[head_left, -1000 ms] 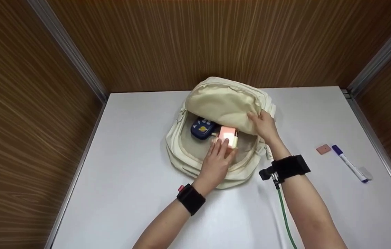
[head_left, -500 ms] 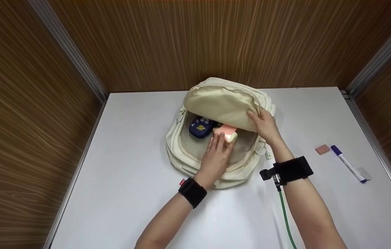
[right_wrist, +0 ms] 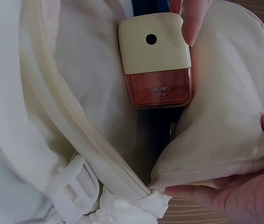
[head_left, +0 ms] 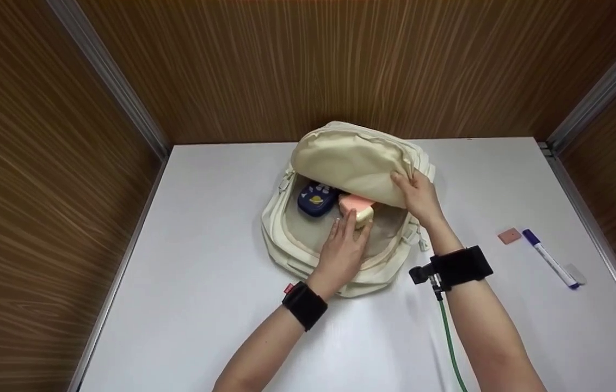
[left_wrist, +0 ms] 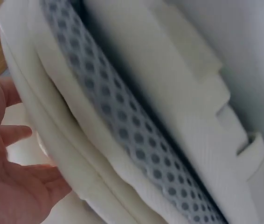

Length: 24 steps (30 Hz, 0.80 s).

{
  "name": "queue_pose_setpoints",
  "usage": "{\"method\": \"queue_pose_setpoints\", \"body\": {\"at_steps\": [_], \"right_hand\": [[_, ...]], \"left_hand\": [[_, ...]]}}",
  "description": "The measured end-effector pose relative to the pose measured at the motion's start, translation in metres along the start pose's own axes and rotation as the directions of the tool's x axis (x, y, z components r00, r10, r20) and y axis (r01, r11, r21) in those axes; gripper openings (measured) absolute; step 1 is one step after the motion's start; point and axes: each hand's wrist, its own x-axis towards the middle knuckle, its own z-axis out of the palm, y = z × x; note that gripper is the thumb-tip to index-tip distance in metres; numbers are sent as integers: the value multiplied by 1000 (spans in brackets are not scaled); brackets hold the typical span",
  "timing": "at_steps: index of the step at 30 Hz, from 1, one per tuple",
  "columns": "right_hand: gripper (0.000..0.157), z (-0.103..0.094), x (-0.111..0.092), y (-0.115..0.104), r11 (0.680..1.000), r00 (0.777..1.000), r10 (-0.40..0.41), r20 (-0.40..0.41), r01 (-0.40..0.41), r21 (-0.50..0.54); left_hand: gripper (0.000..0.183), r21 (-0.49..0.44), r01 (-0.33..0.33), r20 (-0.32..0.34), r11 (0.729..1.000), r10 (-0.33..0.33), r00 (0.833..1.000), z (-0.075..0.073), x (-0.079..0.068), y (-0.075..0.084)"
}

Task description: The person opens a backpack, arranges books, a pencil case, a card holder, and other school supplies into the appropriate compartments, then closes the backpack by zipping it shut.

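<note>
Sharpener (head_left: 358,206) lies at fingertips of left hand (head_left: 342,250), spread, nearer, toward back edge of table (head_left: 193,228); right hand (head_left: 422,200) pinches flap (head_left: 349,166)

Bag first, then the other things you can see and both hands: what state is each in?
Bag, open.
Flap, raised.
Case, in the bag, looks closed.
Sharpener, in the bag, pink compartment in place.
Marker, capped, lying on the table.
Pink piece, lying on the table.
Cable, attached at the right wristband.
Left hand, at the sharpener; grip unclear.
Right hand, pinching the flap.
</note>
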Motion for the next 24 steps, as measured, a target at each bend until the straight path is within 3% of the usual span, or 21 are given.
{"method": "queue_pose_setpoints", "body": {"at_steps": [5, 9, 13, 20, 24], "right_hand": [[50, 0, 1, 0, 1000, 1000, -3, 0, 3, -5], [52, -2, 0, 0, 1000, 1000, -1, 21, 1, -28], [51, -3, 0, -2, 1000, 1000, 11, 26, -10, -27], [50, -5, 0, -5, 999, 1000, -5, 13, 6, -37], [47, -5, 0, -4, 999, 1000, -15, -5, 15, -36]], "left_hand": [[62, 5, -28, 28, 1000, 28, 999, -2, -5, 5], [60, -24, -31, 14, 999, 31, 999, -1, -2, 3], [58, -41, -36, 7, 998, 37, 999, -1, 7, 1], [60, -99, -22, 59, 995, 28, 998, -1, 27, 1], [64, -129, -26, 70, 991, 35, 997, -2, 31, -2]]}}
